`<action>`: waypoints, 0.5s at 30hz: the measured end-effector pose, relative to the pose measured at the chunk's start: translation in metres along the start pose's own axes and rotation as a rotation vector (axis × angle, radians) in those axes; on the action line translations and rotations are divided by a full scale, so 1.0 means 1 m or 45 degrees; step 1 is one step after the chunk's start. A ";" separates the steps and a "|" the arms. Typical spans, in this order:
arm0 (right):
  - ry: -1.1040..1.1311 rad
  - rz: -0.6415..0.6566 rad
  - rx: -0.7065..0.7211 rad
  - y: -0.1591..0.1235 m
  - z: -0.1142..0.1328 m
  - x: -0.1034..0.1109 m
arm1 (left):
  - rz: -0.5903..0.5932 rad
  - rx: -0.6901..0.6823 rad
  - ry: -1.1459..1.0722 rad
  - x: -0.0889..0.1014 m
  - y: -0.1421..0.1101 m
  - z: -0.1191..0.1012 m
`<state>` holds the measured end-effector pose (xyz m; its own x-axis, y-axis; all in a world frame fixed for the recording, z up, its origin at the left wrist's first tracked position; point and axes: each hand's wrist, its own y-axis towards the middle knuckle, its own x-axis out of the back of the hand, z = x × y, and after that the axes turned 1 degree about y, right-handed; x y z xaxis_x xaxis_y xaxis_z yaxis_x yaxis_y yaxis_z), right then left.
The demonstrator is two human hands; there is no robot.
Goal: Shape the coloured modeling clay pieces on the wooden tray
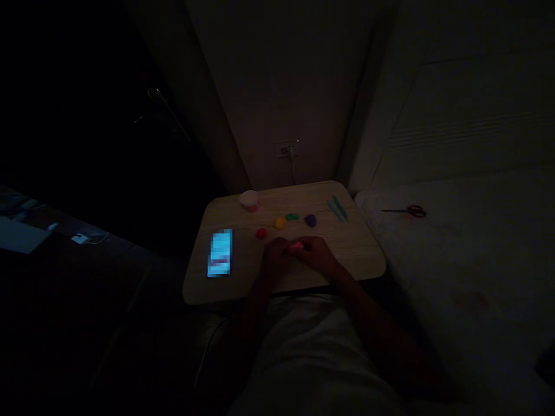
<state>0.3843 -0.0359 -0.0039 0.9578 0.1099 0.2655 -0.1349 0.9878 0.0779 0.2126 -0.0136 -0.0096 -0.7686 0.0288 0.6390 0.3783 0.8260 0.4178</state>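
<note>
In the dim head view, a pinkish-red lump of modelling clay [296,246] is pinched between my two hands over the small wooden table [243,283]. My left hand [276,254] is closed on its left side, and my right hand [318,252] grips it from the right. Just beyond them lie a red clay ball [261,233], a yellow lump [280,223], a flattish green piece [292,217] and a purple lump [311,220]. Darkness hides the exact finger positions.
A lit phone [220,254] lies at the table's left. Behind it stands a pale tub [250,200]. Two thin blue-green tools [338,209] rest at the back right. Scissors [405,211] lie on the pale surface to the right. A wall socket [286,150] holds a plugged cable.
</note>
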 end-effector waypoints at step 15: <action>-0.054 -0.086 0.081 0.010 -0.008 -0.003 | -0.006 -0.038 0.044 -0.007 0.001 -0.010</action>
<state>0.3827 -0.0255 -0.0120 0.9539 0.0374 0.2977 -0.0876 0.9837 0.1573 0.2237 -0.0191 -0.0073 -0.7525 0.0053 0.6586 0.3906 0.8088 0.4397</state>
